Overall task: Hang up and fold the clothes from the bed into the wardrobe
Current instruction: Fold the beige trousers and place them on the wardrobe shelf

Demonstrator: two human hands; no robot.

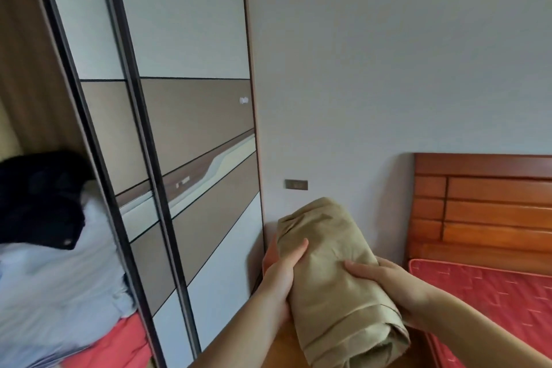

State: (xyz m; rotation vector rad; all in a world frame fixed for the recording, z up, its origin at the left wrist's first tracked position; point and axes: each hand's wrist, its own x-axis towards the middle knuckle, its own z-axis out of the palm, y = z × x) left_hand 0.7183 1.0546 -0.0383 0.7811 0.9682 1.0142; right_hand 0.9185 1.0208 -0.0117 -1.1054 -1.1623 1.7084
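Observation:
A folded khaki garment point(334, 278) is held in front of me at the lower middle, between both hands. My left hand point(280, 272) grips its left side with the thumb on top. My right hand point(391, 287) clasps its right side. The wardrobe point(185, 158) stands at the left with its sliding doors pushed together; the open section at the far left holds a black garment point(38, 197) over a pale blue-white one point(56, 293) and something red point(119, 346) underneath. The bed point(490, 302) with a red mattress lies at the lower right.
A wooden headboard point(484, 209) rises behind the mattress at the right. A plain wall with a small socket plate point(296, 184) fills the middle and top. A wooden surface point(283, 346) shows below the garment, beside the bed.

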